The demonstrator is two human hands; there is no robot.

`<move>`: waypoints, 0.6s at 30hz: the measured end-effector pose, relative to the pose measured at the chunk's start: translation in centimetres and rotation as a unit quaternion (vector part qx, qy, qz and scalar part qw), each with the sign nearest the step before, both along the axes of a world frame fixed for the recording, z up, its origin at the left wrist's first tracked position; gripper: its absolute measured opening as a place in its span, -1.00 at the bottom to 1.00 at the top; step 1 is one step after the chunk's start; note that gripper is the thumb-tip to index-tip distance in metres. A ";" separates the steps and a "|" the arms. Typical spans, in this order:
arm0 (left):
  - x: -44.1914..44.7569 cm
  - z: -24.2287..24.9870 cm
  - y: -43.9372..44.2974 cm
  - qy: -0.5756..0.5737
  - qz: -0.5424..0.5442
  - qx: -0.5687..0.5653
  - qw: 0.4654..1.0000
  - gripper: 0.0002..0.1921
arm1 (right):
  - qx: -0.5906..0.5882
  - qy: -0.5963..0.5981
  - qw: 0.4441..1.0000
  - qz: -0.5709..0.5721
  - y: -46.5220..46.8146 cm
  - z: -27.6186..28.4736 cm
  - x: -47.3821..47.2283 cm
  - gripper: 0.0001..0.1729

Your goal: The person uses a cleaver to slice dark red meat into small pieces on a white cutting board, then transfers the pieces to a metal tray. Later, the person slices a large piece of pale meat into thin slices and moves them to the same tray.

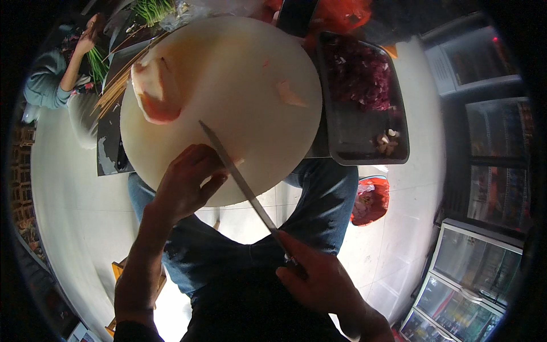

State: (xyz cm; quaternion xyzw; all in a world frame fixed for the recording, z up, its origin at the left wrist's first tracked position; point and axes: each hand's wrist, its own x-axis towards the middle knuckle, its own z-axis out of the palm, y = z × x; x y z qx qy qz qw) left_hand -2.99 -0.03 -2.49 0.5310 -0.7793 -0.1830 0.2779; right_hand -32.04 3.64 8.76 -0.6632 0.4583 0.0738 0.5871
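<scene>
My right hand (314, 273) grips the handle of a long knife (250, 192), its blade slanting up and left over the round white cutting board (239, 128). Beside the blade, my left hand (188, 179) rests near the board's front edge with curled fingers; whatever lies under them is hidden. A small pale sliver (238, 162) shows just right of the blade. Toward the board's left side lies a chunk of raw meat (158, 96) with a thick layer of pale fat. One thin pinkish scrap (290, 94) and a tiny bit (266, 63) lie farther right.
A black tray (352, 143) right of the board holds dark red chopped pieces (359, 77) and a small brown-and-white pile (388, 141). Wooden skewers (117, 94) lie left. A person's arm (74, 68) is near green stalks (98, 64). A red-lined bin (372, 201) stands on the floor.
</scene>
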 end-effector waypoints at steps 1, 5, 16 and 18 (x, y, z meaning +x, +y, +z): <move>0.0 0.3 -0.1 0.001 0.002 0.006 1.000 -0.65 | 0.011 0.009 1.000 0.012 -0.1 0.2 0.1 -0.24; 0.2 0.4 -0.3 -0.005 -0.002 0.018 1.000 -0.59 | 0.023 0.030 0.999 0.006 0.3 1.0 0.3 -0.24; 0.2 0.2 -0.5 0.029 -0.006 0.022 0.999 -0.60 | 0.117 0.105 0.986 0.064 -0.9 2.7 1.0 -0.23; 0.1 0.2 -0.5 0.035 -0.005 0.010 0.999 -0.60 | 0.080 0.083 0.990 0.081 -0.1 2.1 0.5 -0.24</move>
